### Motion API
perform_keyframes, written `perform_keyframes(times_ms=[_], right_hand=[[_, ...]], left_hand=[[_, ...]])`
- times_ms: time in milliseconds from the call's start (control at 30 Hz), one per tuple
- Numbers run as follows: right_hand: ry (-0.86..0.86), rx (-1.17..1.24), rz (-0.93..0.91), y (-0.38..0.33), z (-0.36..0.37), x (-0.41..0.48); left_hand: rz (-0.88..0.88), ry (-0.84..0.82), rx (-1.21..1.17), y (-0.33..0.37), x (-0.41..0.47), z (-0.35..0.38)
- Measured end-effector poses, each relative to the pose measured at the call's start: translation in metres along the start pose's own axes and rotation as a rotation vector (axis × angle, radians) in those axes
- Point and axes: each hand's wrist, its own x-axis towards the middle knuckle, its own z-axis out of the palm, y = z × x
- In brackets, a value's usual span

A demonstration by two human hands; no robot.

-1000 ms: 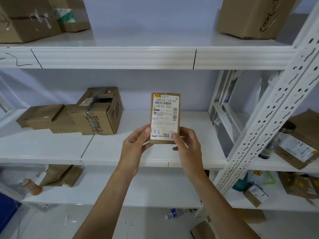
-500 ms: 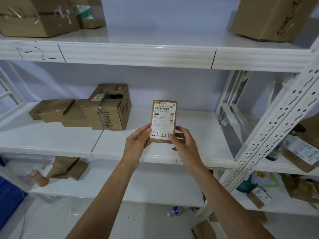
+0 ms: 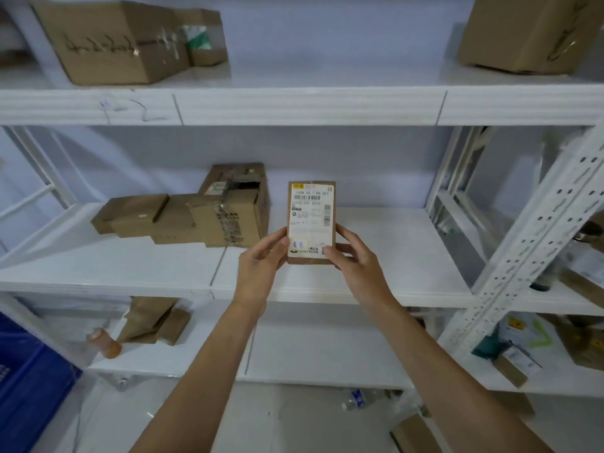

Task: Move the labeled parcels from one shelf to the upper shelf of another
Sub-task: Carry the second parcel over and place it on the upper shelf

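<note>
Both hands hold a small labelled parcel (image 3: 311, 222) upright in front of the middle shelf (image 3: 108, 266). The left hand (image 3: 263, 263) pinches its lower left edge, fingers curled round it; the right hand (image 3: 354, 258) grips the lower right corner likewise. Left of the parcel, a cluster of boxes (image 3: 196, 212) sits on that shelf. The label print is too blurred to read.
</note>
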Motion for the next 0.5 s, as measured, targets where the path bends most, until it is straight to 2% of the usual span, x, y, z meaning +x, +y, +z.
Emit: perform_keyframes(times_ms=[500], right_hand=[[-0.225, 0.055, -0.175, -0.082, 0.069, -0.028]], left_hand=[[0.234, 0.259, 0.061, 0.076, -0.066, -0.058]])
